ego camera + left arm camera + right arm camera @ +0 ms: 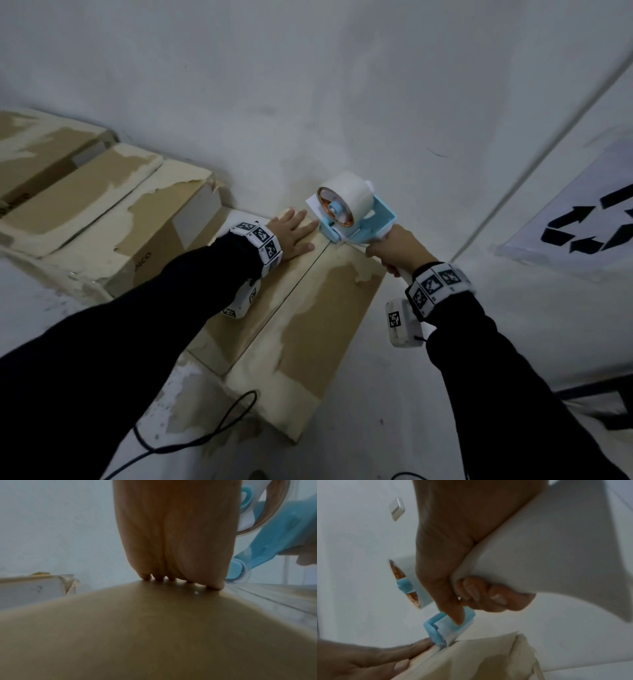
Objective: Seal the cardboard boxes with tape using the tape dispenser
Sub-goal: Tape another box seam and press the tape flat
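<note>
A brown cardboard box [308,325] with torn paper patches lies on the white floor, its flaps closed along a centre seam [294,287]. My left hand [293,234] lies flat with straight fingers on the left flap near the far end; the left wrist view shows the palm [175,534] pressing the cardboard [154,628]. My right hand [394,246] grips the white handle of a light-blue tape dispenser [356,219] carrying a white tape roll [346,198]. The dispenser's front end [436,635] touches the box's far edge at the seam, right beside my left fingertips [419,645].
More worn cardboard boxes [102,212] lie side by side to the left against the white wall. A white sheet with a black recycling sign [589,219] lies at the right. A black cable [205,435] runs over the floor at the box's near end.
</note>
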